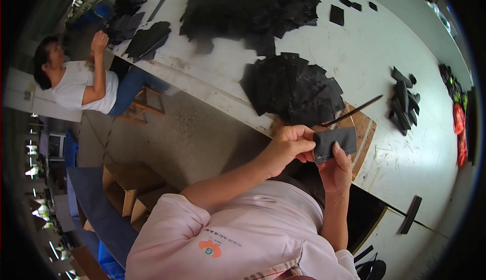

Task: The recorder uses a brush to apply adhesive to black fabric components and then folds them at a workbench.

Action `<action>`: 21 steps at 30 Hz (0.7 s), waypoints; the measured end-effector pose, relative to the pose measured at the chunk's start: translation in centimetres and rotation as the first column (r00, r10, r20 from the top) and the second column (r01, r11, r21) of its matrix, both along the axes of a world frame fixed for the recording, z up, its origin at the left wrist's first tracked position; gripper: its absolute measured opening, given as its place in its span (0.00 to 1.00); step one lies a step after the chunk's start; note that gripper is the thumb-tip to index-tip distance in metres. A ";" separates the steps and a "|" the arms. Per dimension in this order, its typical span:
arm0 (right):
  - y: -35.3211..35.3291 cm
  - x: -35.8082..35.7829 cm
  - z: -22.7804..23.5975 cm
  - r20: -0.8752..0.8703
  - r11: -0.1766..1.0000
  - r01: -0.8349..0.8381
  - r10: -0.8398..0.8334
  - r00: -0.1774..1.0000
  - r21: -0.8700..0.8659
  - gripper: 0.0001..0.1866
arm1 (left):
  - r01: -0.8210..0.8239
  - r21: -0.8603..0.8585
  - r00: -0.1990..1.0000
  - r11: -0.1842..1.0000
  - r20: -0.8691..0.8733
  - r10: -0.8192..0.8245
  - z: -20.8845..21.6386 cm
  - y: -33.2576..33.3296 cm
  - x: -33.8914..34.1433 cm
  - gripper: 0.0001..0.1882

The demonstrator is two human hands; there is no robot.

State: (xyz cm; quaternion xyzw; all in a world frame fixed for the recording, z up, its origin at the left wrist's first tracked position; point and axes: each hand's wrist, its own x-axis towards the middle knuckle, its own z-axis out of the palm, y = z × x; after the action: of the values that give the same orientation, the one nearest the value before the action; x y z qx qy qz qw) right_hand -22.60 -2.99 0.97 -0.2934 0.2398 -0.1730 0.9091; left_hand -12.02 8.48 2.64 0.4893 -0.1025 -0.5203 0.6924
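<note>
Between my two hands, just over the table's near edge, is a small black rectangular fabric piece (344, 137). My left hand (293, 146) pinches its left edge with thumb and fingers. From below and to the right, my right hand (336, 168) grips it, thumb lying on the front face and the other fingers mostly hidden behind. Right beyond the piece, a thin dark pointed tool (357, 111) slants up over a brown board (365, 133). A fanned heap of black fabric pieces (293, 87) lies on the table just past my hands.
A large pile of black pieces (248, 6) covers the far part of the white table (354, 52). Curled black pieces (403, 103) and a dark bar (411, 214) lie at right. Another person (86, 82) sits at far left. Cardboard boxes (126, 184) stand at lower left.
</note>
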 end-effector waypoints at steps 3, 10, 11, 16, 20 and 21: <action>0.0 -0.3 -1.0 -0.051 0.999 -0.006 0.009 0.999 0.053 0.12 | -0.022 -0.010 1.000 1.000 0.014 0.022 -0.6 0.0 -0.1 0.08; 0.3 0.0 -0.9 -0.024 0.998 -0.058 0.058 0.998 0.006 0.14 | -0.048 -0.012 0.998 0.999 0.033 0.049 -1.3 0.1 -0.1 0.07; 0.3 0.1 -1.0 -0.035 0.999 -0.040 0.040 0.999 0.000 0.14 | -0.048 0.002 0.998 0.999 0.045 0.048 -1.4 0.2 -0.1 0.07; 0.4 -0.2 -1.7 -0.028 0.997 -0.057 0.056 0.998 -0.054 0.16 | -0.073 -0.022 0.993 0.997 0.095 0.075 -1.8 0.5 -0.4 0.06; 0.8 0.0 -1.3 -0.056 0.992 -0.067 0.061 0.997 -0.109 0.16 | -0.067 -0.050 0.991 0.997 0.115 0.072 -2.2 0.8 -0.1 0.06; 0.6 0.0 -1.4 -0.051 0.989 -0.083 0.077 0.996 -0.121 0.16 | -0.079 -0.040 0.988 0.996 0.133 0.083 -2.1 0.7 -0.3 0.07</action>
State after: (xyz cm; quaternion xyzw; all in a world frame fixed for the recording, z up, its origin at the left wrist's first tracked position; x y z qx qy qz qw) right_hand -22.65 -2.34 -0.42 -0.3619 0.2378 -0.1440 0.8898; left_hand -12.28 9.23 0.49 0.5147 -0.1379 -0.4558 0.7130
